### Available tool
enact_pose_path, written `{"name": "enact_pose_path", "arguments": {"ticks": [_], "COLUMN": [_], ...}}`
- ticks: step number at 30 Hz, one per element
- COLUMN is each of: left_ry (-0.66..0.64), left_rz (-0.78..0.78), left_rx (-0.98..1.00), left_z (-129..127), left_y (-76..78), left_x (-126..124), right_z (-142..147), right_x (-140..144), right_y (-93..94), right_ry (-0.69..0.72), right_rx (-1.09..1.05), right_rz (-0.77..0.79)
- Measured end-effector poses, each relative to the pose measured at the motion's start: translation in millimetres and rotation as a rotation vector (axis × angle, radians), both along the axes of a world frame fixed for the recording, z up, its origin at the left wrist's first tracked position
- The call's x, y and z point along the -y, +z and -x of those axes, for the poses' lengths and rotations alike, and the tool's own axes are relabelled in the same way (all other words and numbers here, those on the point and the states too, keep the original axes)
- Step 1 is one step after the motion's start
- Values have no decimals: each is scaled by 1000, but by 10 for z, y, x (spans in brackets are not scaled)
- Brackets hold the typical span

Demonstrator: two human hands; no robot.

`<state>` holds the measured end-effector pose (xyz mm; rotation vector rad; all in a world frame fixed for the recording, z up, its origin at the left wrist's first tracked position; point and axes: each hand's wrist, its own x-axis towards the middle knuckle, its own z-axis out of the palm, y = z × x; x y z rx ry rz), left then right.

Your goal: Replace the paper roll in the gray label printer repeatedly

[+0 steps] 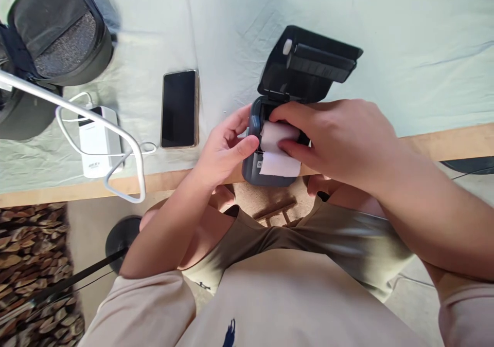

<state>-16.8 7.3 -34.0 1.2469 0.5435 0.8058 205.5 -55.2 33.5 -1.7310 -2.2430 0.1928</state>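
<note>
Small dark grey plastic printer (266, 175) at bench near edge, lid open, tilted back; white paper roll (278, 133) seated inside, strip trailing forward.

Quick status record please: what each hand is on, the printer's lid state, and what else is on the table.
left hand: grips the left side of the small printer, thumb at the paper roll
right hand: fingers on the paper roll in the printer's bay
printer lid: open, tilted back
paper: loose end lies over the printer's front
table: phone, white power bank with cable, dark bag
</note>
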Motion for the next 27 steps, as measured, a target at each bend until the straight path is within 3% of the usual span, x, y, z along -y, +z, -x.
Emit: {"name": "enact_pose_path", "arguments": {"ticks": [2,4,8,12,14,15,18,22,24,27], "left_ry": [19,65,200,268,265,262,266,270,275,285], "left_rz": [34,99,239,353,372,374,376,356,349,349], "left_rx": [-20,-22,43,93,120,129,117,98,99,103], "left_z": [-11,-28,-66,-93,-103,-106,-105,-89,-81,-72], "left_y": [47,92,151,190,205,210,213,195,186,178], "left_x": [19,36,50,31,17,11,-1,1,7,14], "right_z": [48,55,-88,-301,-390,-429,-528,-631,-673,-728], "right_x": [2,25,48,-181,-346,-415,-505,-448,-445,-505], "right_y": [76,165,340,334,213,133,-103,-247,-279,-336], "right_ry": [-30,-26,-3,-276,-392,-421,-354,-250,-287,-470], "right_rx": [32,-66,-677,-1237,-1372,-1386,-1258,-832,-622,-361], "right_rz": [27,42,82,51,90,32,-108,-172,-169,17]}}
